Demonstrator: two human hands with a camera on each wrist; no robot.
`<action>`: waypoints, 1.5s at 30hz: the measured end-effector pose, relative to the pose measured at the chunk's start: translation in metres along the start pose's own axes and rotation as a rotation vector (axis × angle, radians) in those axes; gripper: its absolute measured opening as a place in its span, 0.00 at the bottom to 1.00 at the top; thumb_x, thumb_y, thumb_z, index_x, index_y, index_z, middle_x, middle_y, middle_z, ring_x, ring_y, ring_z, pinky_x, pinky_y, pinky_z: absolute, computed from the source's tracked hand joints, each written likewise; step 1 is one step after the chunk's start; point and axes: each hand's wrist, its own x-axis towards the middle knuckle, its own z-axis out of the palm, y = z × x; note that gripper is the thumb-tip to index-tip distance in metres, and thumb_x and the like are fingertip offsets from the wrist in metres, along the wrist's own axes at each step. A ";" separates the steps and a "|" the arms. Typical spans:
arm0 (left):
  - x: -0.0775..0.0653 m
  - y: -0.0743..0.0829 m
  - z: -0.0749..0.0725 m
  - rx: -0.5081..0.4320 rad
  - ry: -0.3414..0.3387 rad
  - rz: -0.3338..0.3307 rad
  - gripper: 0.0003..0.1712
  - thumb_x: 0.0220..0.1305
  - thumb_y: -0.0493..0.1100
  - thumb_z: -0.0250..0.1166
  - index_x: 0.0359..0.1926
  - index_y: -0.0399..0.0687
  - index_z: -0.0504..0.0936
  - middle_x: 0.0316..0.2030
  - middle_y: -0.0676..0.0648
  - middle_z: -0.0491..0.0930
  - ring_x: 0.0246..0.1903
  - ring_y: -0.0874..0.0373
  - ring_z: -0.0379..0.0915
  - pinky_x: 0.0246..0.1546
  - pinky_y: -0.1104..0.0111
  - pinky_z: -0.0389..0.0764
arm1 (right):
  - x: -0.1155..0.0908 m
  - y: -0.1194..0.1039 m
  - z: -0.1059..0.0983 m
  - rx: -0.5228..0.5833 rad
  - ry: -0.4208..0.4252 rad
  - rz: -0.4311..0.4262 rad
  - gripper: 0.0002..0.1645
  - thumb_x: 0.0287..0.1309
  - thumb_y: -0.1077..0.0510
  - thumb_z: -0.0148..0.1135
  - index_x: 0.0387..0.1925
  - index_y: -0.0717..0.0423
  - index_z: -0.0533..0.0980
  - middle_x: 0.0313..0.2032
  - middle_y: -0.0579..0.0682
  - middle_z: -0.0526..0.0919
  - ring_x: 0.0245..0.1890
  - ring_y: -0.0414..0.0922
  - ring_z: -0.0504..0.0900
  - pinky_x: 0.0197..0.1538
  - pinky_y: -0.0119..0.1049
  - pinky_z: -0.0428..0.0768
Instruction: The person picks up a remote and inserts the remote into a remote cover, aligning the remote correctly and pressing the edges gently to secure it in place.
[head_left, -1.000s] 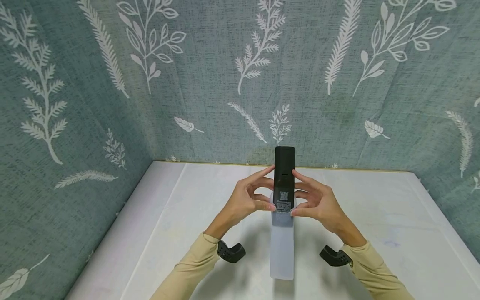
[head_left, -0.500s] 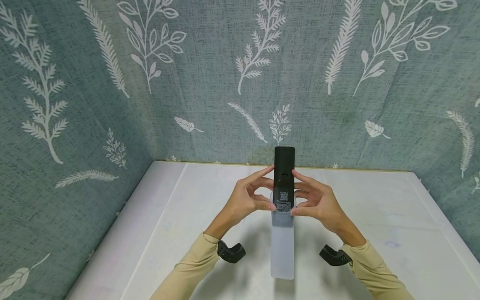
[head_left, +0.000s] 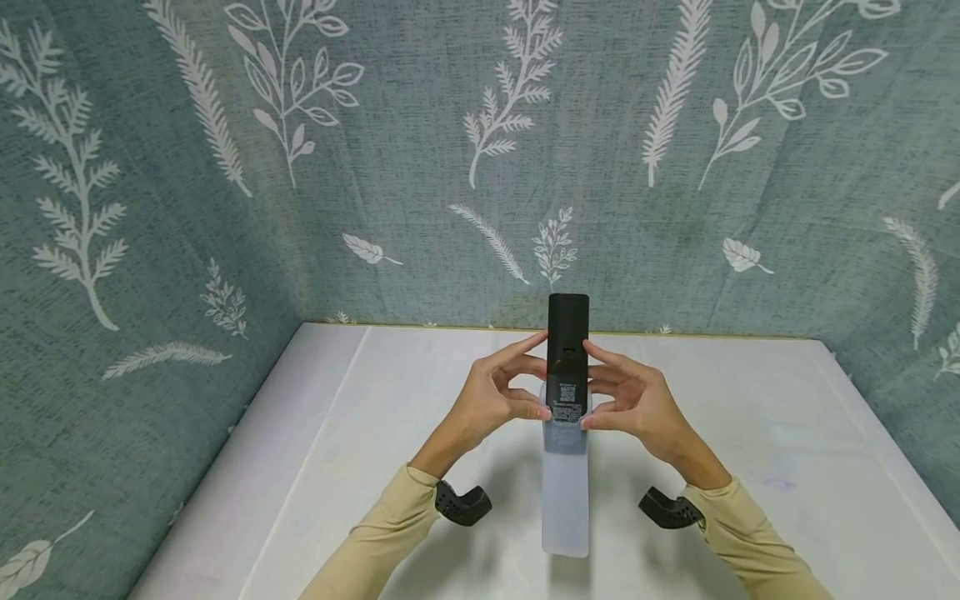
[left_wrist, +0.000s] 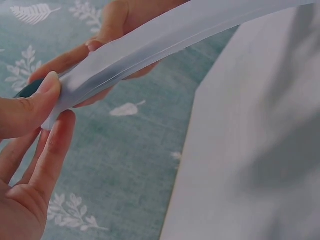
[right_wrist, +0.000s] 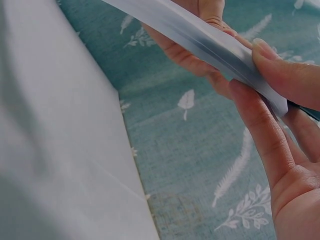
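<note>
A black remote control (head_left: 567, 333) is held upright in the head view, its back with a printed label and QR code facing the camera. Its lower end sits inside a translucent, pale silicone sleeve (head_left: 566, 508), which hangs down below it. My left hand (head_left: 491, 396) pinches the sleeve's rim with the thumb, its index fingertip against the remote's left edge. On the opposite side, my right hand (head_left: 637, 404) does the same. Both wrist views show the sleeve (left_wrist: 130, 50) bending away from the fingers; most of the remote is hidden there.
A white table (head_left: 360, 467) lies beneath the hands. Behind and to the left stand blue-green fabric walls (head_left: 420, 150) with white leaf prints. Black wrist devices (head_left: 462, 505) sit at both cuffs.
Both hands keep the same grip on the remote and sleeve. Only the head view has shifted slightly, with the wall prints moving a little to the left.
</note>
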 end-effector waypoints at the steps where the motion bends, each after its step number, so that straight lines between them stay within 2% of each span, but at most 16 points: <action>1: 0.000 0.000 0.000 -0.001 0.001 0.003 0.51 0.44 0.20 0.70 0.68 0.57 0.65 0.47 0.37 0.79 0.40 0.48 0.79 0.38 0.53 0.83 | 0.000 0.000 0.000 0.003 -0.001 -0.002 0.51 0.43 0.78 0.67 0.69 0.63 0.57 0.54 0.51 0.78 0.48 0.47 0.80 0.40 0.42 0.84; 7: 0.000 -0.001 0.001 0.003 0.007 -0.001 0.51 0.45 0.20 0.70 0.68 0.58 0.66 0.47 0.38 0.79 0.37 0.48 0.81 0.39 0.53 0.83 | 0.000 0.001 -0.001 0.015 -0.006 -0.011 0.50 0.43 0.79 0.67 0.69 0.63 0.58 0.54 0.51 0.79 0.49 0.47 0.80 0.40 0.43 0.84; 9: 0.000 0.000 0.001 0.006 0.011 -0.011 0.51 0.45 0.20 0.70 0.68 0.59 0.66 0.46 0.39 0.80 0.35 0.45 0.81 0.39 0.53 0.83 | 0.000 0.001 -0.002 0.014 0.003 0.011 0.51 0.42 0.79 0.67 0.69 0.62 0.58 0.53 0.51 0.79 0.48 0.47 0.80 0.40 0.43 0.84; 12: 0.000 0.000 0.001 0.026 0.013 -0.021 0.51 0.45 0.21 0.70 0.68 0.60 0.66 0.47 0.40 0.80 0.39 0.46 0.79 0.38 0.53 0.83 | -0.001 -0.001 -0.002 0.002 0.009 0.044 0.52 0.42 0.78 0.68 0.69 0.60 0.58 0.54 0.53 0.76 0.46 0.47 0.81 0.40 0.42 0.84; 15: 0.000 0.000 0.000 0.063 0.007 -0.032 0.51 0.45 0.23 0.71 0.68 0.60 0.66 0.48 0.41 0.79 0.43 0.49 0.76 0.37 0.55 0.83 | 0.000 -0.003 0.000 0.014 -0.009 0.074 0.58 0.41 0.80 0.67 0.72 0.56 0.52 0.61 0.58 0.67 0.44 0.50 0.81 0.39 0.43 0.84; 19: -0.002 0.002 -0.002 0.079 -0.020 -0.034 0.51 0.45 0.23 0.71 0.68 0.59 0.65 0.49 0.41 0.79 0.46 0.49 0.74 0.36 0.57 0.83 | 0.002 -0.005 0.003 0.002 -0.045 0.078 0.66 0.41 0.81 0.67 0.75 0.48 0.43 0.70 0.60 0.50 0.47 0.53 0.81 0.38 0.46 0.84; 24: -0.003 0.004 -0.003 0.048 -0.078 -0.011 0.51 0.47 0.22 0.69 0.69 0.58 0.62 0.50 0.40 0.75 0.47 0.48 0.72 0.36 0.55 0.83 | 0.004 -0.011 0.004 -0.066 -0.095 0.071 0.68 0.42 0.79 0.68 0.75 0.47 0.39 0.73 0.59 0.40 0.52 0.53 0.78 0.36 0.49 0.84; 32: -0.003 0.006 -0.004 0.004 -0.125 0.001 0.58 0.46 0.21 0.69 0.72 0.63 0.55 0.56 0.41 0.66 0.46 0.49 0.71 0.34 0.59 0.83 | 0.004 -0.015 0.006 -0.064 -0.114 0.100 0.67 0.41 0.79 0.68 0.75 0.48 0.41 0.72 0.60 0.42 0.52 0.54 0.78 0.36 0.51 0.83; 45: -0.005 0.006 -0.002 0.001 -0.114 0.018 0.57 0.45 0.21 0.70 0.71 0.64 0.58 0.55 0.40 0.67 0.46 0.49 0.71 0.35 0.57 0.84 | 0.002 -0.015 0.008 -0.061 -0.091 0.099 0.67 0.39 0.79 0.70 0.75 0.50 0.44 0.71 0.61 0.47 0.55 0.52 0.77 0.37 0.50 0.84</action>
